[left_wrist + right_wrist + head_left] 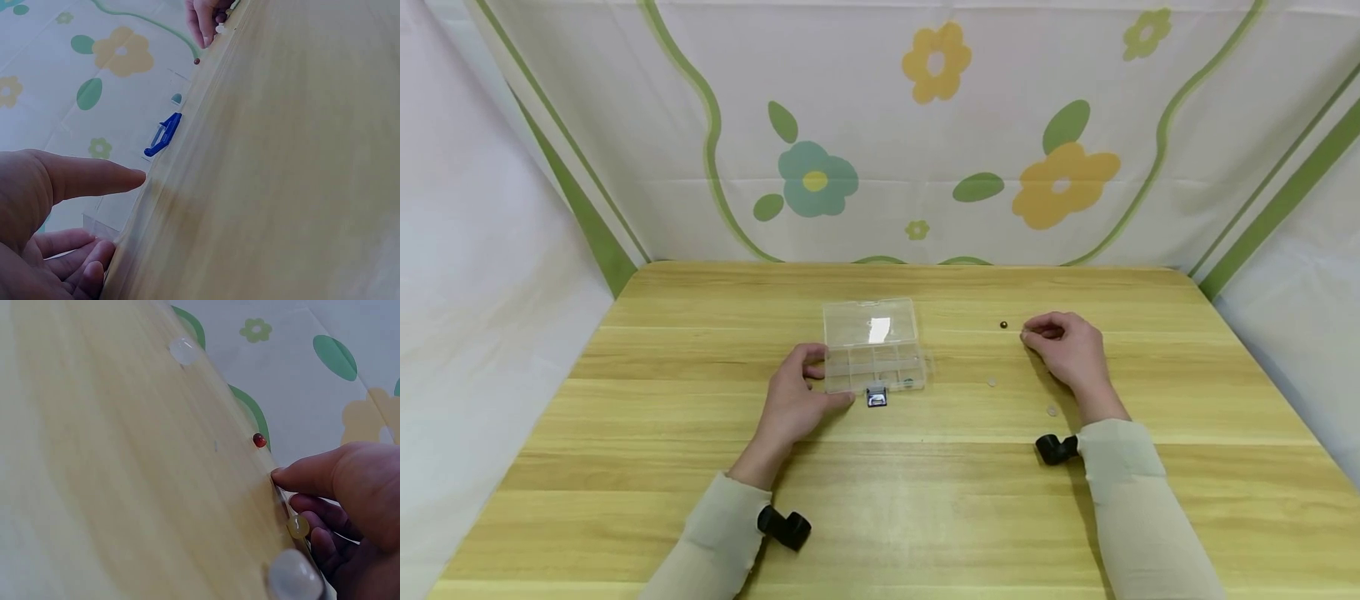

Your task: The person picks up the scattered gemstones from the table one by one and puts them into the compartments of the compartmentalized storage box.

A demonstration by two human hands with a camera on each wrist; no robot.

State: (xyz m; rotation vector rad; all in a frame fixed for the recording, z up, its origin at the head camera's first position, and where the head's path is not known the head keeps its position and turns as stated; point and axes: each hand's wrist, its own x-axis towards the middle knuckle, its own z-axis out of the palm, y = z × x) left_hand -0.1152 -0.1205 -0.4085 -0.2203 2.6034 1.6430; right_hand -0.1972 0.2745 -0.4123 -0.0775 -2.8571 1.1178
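A clear plastic compartment box (874,367) lies with its lid (857,321) raised at the back; a blue latch (877,397) (164,135) sticks out in front. My left hand (793,400) (44,212) holds the box's left end, thumb at the front edge, fingers curled at the side. A small greenish piece (908,382) shows in a front right compartment. My right hand (1070,350) (356,506) is low at the table on the right, thumb and index tips close together; whether something is between them is hidden. A red-brown bead (1003,325) (259,440) lies just left of it.
Two clear, pale pieces lie on the wooden table (925,517): one clear bead (992,382) between box and right hand, another pale bead (1052,411) nearer the right wrist. A yellowish bead (298,526) shows by the right fingers. A flowered curtain (865,100) stands behind the table.
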